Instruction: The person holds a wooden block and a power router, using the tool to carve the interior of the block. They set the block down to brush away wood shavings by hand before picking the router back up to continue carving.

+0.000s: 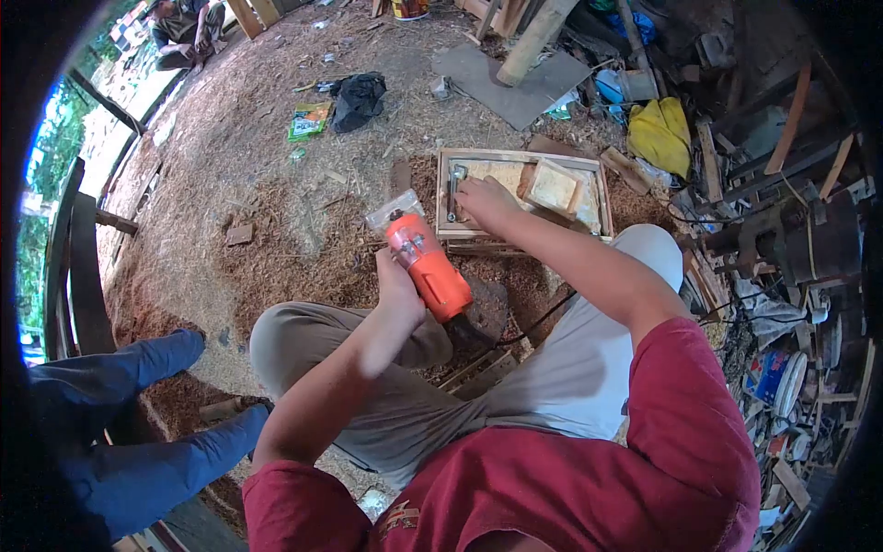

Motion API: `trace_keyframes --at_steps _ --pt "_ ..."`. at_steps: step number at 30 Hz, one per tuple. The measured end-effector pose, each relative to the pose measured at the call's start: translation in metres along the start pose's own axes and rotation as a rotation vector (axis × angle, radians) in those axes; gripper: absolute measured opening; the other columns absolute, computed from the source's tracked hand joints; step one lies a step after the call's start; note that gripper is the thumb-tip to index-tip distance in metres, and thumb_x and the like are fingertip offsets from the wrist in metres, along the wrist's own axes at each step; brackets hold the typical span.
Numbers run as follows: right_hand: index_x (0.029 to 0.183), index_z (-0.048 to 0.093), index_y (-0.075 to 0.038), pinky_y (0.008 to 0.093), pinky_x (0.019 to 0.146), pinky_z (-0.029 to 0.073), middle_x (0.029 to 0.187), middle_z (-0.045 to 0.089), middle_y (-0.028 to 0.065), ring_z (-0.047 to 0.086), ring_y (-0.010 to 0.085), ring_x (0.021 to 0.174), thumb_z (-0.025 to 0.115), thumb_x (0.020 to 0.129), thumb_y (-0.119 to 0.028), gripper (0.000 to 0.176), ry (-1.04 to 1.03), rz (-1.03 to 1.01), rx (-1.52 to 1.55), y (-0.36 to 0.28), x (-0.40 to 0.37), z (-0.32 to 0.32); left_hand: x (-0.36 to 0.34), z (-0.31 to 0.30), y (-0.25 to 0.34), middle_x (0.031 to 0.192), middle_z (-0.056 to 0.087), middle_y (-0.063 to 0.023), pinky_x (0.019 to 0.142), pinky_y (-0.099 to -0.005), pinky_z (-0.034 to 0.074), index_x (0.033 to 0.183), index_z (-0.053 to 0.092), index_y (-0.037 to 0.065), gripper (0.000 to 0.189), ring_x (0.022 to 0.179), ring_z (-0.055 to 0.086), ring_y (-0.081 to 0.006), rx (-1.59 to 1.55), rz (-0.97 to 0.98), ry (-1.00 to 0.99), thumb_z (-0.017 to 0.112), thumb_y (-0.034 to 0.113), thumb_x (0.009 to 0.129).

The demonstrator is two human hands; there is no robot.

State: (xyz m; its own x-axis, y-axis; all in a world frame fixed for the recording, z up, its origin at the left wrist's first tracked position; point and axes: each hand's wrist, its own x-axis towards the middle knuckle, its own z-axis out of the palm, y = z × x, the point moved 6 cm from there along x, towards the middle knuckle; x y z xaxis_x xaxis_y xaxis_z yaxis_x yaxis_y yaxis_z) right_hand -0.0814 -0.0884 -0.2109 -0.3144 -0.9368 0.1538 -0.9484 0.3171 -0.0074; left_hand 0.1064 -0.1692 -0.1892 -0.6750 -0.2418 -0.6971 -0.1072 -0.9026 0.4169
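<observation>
My left hand is wrapped round an orange trim router, held tilted above my lap. The router's clear plastic base points away from me, and its black cord end is toward my body. In front of me lies a shallow wooden tray. My right hand reaches into its left end, fingers bent down at a metal wrench; the fingertips are partly hidden. A pale wooden block rests in the tray's right part.
Wood shavings cover the ground. Ahead lie a black plastic bag and a green-orange packet. Scrap wood and a yellow bag crowd the right side. A person's blue-trousered legs extend from the left; another person sits far off.
</observation>
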Motion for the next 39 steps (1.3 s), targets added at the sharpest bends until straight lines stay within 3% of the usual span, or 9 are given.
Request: trace_keyframes --at_steps 5,7,14,17,23,29,34,38,39 --pt "0.094 0.063 -0.009 0.0436 0.086 0.045 0.098 0.061 0.0092 0.060 0.0286 0.103 0.064 0.078 -0.018 0.018 -0.055 0.056 -0.008 0.002 0.004 -0.017 -0.008 0.017 -0.004 0.091 0.063 -0.0122 0.074 -0.0515 0.056 0.101 0.056 0.012 0.044 0.081 0.065 -0.0317 0.005 -0.057 0.018 0.030 0.047 0.094" --pt "0.093 0.063 -0.009 0.0443 0.086 0.045 0.096 0.061 0.0099 0.060 0.0290 0.102 0.065 0.078 -0.018 0.018 0.036 0.035 0.040 0.003 0.002 -0.019 -0.008 0.022 -0.009 0.088 0.063 -0.0112 0.071 -0.0495 0.055 0.097 0.056 0.013 0.042 0.078 0.064 -0.0307 0.031 -0.091 -0.027 0.030 0.046 0.094" --pt "0.094 0.062 -0.007 0.0465 0.085 0.046 0.091 0.062 0.0132 0.061 0.0325 0.096 0.066 0.077 -0.018 0.020 0.080 0.083 0.050 0.006 0.004 -0.015 0.000 0.024 -0.009 0.087 0.062 -0.0112 0.071 -0.0501 0.055 0.096 0.056 0.012 0.042 0.076 0.064 -0.0306 0.040 -0.041 -0.058 0.028 0.044 0.094" --pt "0.094 0.062 -0.006 0.0483 0.082 0.047 0.093 0.064 0.0163 0.065 0.0344 0.090 0.065 0.078 -0.017 0.020 0.025 0.258 0.059 0.014 0.006 -0.005 -0.002 0.026 -0.009 0.087 0.062 -0.0112 0.071 -0.0502 0.055 0.096 0.056 0.012 0.042 0.076 0.063 -0.0306 0.037 -0.069 -0.060 0.028 0.044 0.094" --pt "0.100 0.063 -0.003 0.0499 0.082 0.052 0.100 0.066 0.0220 0.067 0.0392 0.093 0.064 0.081 -0.017 0.023 -0.140 0.525 0.192 0.033 0.005 0.000 0.002 0.023 -0.012 0.094 0.062 -0.0141 0.077 -0.0547 0.053 0.103 0.055 0.010 0.043 0.083 0.063 -0.0353 0.032 -0.080 -0.027 0.030 0.044 0.093" --pt "0.101 0.066 -0.003 0.0476 0.084 0.054 0.096 0.067 0.0223 0.067 0.0373 0.098 0.067 0.077 -0.014 0.026 -0.172 0.572 0.145 0.040 -0.001 -0.015 -0.002 0.030 -0.016 0.095 0.062 -0.0136 0.079 -0.0546 0.053 0.104 0.055 0.011 0.047 0.086 0.063 -0.0354 0.054 -0.095 -0.057 0.028 0.049 0.095" --pt "0.092 0.065 -0.004 0.0467 0.078 0.053 0.093 0.067 0.0204 0.066 0.0370 0.090 0.066 0.075 -0.011 0.019 -0.164 0.534 0.220 0.053 -0.018 -0.044 -0.018 0.050 -0.019 0.088 0.062 -0.0138 0.070 -0.0547 0.055 0.099 0.054 0.012 0.044 0.077 0.064 -0.0345 0.057 -0.084 -0.015 0.030 0.048 0.094" --pt "0.087 0.063 -0.002 0.0459 0.072 0.051 0.088 0.067 0.0199 0.065 0.0376 0.083 0.066 0.071 -0.008 0.017 -0.130 0.576 0.314 0.084 -0.044 -0.079 -0.044 0.075 -0.022 0.089 0.061 -0.0161 0.071 -0.0592 0.053 0.104 0.053 0.010 0.048 0.079 0.063 -0.0389 0.044 -0.147 -0.078 0.028 0.050 0.094" --pt "0.095 0.066 -0.002 0.0470 0.081 0.052 0.102 0.068 0.0215 0.066 0.0385 0.098 0.063 0.071 -0.002 0.024 -0.262 0.644 0.361 0.083 -0.052 -0.104 -0.049 0.080 -0.024 0.090 0.060 -0.0165 0.071 -0.0600 0.053 0.106 0.053 0.009 0.049 0.080 0.063 -0.0395 0.039 -0.158 -0.080 0.028 0.050 0.095"
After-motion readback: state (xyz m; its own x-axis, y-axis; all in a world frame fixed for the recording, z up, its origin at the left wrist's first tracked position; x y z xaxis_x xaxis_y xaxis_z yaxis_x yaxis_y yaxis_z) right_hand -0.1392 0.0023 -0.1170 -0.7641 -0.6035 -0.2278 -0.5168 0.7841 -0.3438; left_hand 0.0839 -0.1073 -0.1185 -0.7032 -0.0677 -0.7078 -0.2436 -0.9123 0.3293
